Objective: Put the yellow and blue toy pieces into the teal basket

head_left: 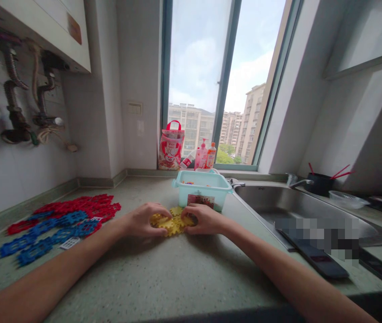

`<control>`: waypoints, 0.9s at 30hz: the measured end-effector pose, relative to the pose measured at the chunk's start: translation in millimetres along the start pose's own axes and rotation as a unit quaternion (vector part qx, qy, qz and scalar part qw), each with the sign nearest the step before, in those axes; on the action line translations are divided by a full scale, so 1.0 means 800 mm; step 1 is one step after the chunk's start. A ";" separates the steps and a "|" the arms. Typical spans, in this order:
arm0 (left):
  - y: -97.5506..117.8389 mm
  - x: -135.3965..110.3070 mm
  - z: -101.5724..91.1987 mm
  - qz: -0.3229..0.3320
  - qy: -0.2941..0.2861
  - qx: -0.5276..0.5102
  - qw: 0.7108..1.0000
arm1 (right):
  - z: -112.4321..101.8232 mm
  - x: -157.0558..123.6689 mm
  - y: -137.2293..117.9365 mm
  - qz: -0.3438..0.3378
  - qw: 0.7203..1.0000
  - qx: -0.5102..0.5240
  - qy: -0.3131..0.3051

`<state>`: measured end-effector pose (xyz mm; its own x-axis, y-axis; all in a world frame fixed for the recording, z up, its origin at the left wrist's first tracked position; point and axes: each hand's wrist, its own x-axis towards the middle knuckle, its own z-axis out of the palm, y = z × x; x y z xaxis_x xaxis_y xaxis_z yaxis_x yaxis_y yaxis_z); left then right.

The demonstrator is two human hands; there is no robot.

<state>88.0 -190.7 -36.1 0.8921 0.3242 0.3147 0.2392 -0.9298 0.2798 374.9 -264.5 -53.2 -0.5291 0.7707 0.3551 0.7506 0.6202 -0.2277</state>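
Yellow interlocking plastic pieces (pixel 176 223) with notched edges lie on the counter in front of me. My left hand (pixel 145 220) is closed on their left side, thumb toward me and fingers over the far edge. On the right side my right hand (pixel 202 219) grips them in the same way, between thumb and curled fingers. Parts of the pieces are hidden under both hands. Just behind them stands a light teal plastic bin (pixel 204 181) holding some small coloured bits.
Red pieces (pixel 86 204) and blue pieces (pixel 39 242) spread over the left of the counter (pixel 137 278). To the right are a steel sink (pixel 261 202) and a dark flat phone-like slab (pixel 325 260). Pink bottles (pixel 201 156) and a bag (pixel 170 150) stand by the window.
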 end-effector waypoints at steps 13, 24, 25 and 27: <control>-0.002 0.000 -0.002 -0.040 -0.026 -0.020 0.999 | -0.003 0.000 -0.003 0.009 1.000 -0.009 -0.009; -0.005 -0.001 -0.001 -0.034 -0.001 0.001 0.999 | 0.000 0.000 -0.002 0.006 1.000 -0.009 0.008; -0.008 -0.001 -0.002 -0.030 0.005 0.005 1.000 | 0.000 0.000 -0.002 0.009 1.000 -0.012 0.007; -0.017 -0.001 -0.007 -0.021 0.020 0.011 1.000 | 0.000 0.000 -0.002 0.015 1.000 -0.018 0.007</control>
<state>82.0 -177.3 -34.6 0.8649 0.3695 0.3396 0.2852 -0.9187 0.2732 373.7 -265.5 -52.8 -0.5008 0.7866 0.3611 0.7798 0.5911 -0.2061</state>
